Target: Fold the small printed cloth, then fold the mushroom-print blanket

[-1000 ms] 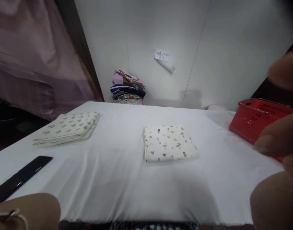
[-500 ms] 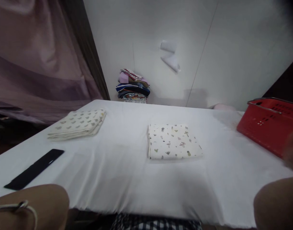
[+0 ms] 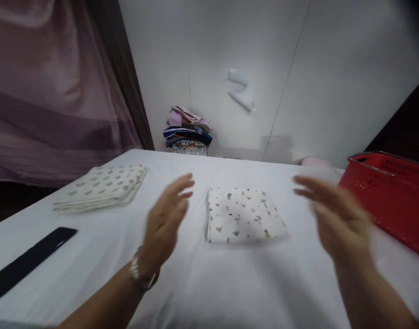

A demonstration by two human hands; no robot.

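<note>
A folded white cloth [image 3: 245, 214] with small plant and palm prints lies flat in the middle of the table. My left hand [image 3: 166, 219], with a bracelet at its wrist, hovers to the cloth's left, fingers stretched out and holding nothing. On the other side my right hand [image 3: 336, 214] is raised between the cloth and the red basket, slightly blurred, its fingers extended and nothing in them. Neither hand touches the cloth. Farther left lies a second folded cloth [image 3: 107, 185], cream with grey leaf-like prints, in several layers.
A long black flat object [image 3: 31, 260] lies at the table's left. The red plastic basket [image 3: 390, 196] with a metal handle stands at the right. White sheeting covers the table [image 3: 202, 283]. Behind it are a stack of folded fabrics [image 3: 187, 132], a pale wall and a pinkish curtain [image 3: 55, 91].
Both hands have come forward over the table, from the lower left and the right edge, to either side of the printed cloth. The view has shifted a little; the cloths lie as before.
</note>
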